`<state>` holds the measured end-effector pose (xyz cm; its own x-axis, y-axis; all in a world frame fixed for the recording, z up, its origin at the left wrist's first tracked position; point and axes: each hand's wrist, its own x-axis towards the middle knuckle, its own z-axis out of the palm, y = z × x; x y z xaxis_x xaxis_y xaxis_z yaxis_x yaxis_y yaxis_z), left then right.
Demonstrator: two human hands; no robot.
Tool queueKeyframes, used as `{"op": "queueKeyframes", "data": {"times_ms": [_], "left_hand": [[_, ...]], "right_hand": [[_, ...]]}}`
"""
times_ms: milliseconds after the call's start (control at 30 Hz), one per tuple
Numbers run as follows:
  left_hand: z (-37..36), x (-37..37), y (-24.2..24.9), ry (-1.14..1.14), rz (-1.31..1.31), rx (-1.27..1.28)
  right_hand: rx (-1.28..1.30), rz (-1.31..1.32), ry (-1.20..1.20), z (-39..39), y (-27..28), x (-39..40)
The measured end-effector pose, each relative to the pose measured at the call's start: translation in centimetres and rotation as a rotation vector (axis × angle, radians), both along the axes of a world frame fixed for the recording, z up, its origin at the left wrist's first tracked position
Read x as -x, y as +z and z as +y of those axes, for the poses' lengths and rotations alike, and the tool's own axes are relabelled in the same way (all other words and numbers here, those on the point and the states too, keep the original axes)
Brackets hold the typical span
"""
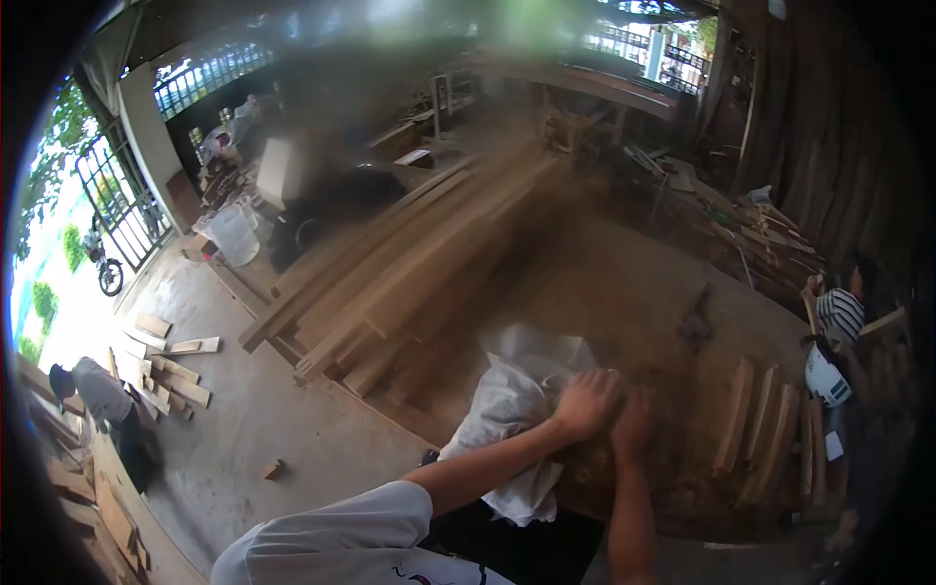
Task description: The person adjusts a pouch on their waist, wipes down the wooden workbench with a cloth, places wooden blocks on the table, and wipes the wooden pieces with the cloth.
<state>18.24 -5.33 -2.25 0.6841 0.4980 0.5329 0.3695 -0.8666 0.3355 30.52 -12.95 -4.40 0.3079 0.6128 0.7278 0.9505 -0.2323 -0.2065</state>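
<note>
A crumpled white sack or cloth (507, 400) hangs in front of me, and a smudge on the lens blurs its upper edge. My left hand (588, 402) is closed, with its fingers curled at the right side of the white sack. Just to the right, my right hand (634, 421) is held close to the left one. Motion and haze smear its fingers, so I cannot make out what it holds. Below the hands lies a brown wooden surface (604, 487), partly covered by my arms.
Long timber boards (419, 263) are stacked ahead. Short wood pieces (175, 380) lie on the concrete floor (224, 458), near a bent-over person (102, 400). Cut wood lengths (770, 429) stand at right, beside a person in a striped shirt (840, 314). A white bucket (234, 232) stands beyond.
</note>
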Motion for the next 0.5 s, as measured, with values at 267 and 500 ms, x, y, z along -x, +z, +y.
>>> {"op": "queueKeyframes", "data": {"times_ms": [267, 500], "left_hand": [[4.8, 7.3, 2.3, -0.03, 0.039, -0.097], [-0.1, 2.9, 1.6, -0.105, -0.056, -0.013]], "right_hand": [[0.064, 0.034, 0.021, -0.2, 1.8, 0.3], [0.119, 0.058, -0.042, -0.7, 2.5, 0.4]]}}
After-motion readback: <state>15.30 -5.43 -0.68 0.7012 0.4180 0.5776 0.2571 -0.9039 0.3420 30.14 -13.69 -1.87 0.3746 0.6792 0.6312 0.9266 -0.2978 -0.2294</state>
